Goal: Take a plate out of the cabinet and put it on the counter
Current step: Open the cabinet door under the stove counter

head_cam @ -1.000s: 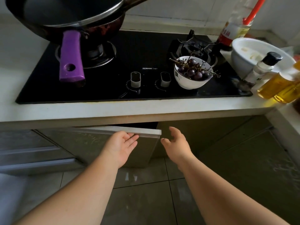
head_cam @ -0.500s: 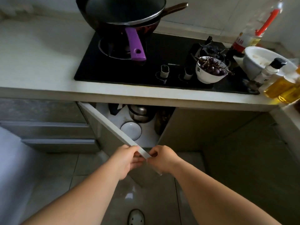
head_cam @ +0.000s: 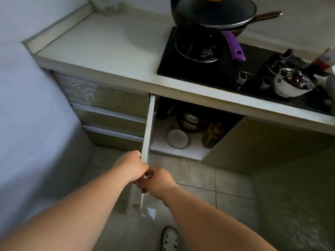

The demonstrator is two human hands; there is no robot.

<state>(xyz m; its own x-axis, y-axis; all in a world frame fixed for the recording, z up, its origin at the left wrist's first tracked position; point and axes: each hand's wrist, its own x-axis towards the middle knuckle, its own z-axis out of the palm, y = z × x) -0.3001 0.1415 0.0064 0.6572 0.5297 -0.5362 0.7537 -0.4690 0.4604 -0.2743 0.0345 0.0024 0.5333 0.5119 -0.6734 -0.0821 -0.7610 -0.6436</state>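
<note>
The cabinet door (head_cam: 148,127) under the counter stands swung out, seen edge-on, pointing toward me. My left hand (head_cam: 130,168) grips its free edge from the left, and my right hand (head_cam: 157,182) grips the same edge just below, from the right. Inside the open cabinet a round white plate (head_cam: 177,138) lies on the white shelf, near the front. The pale counter (head_cam: 101,46) stretches bare to the left of the stove.
A dark pot (head_cam: 190,122) and an amber bottle (head_cam: 212,134) stand behind and beside the plate. On the black stove (head_cam: 253,57) sit a lidded pan with a purple handle (head_cam: 233,46) and a white bowl of grapes (head_cam: 291,84). Drawers (head_cam: 108,109) lie left of the door. My shoe (head_cam: 169,239) is on the tiled floor.
The door went from barely ajar to fully swung out. Both hands closed on its edge and pulled it toward me, and the view shifted left and back.
</note>
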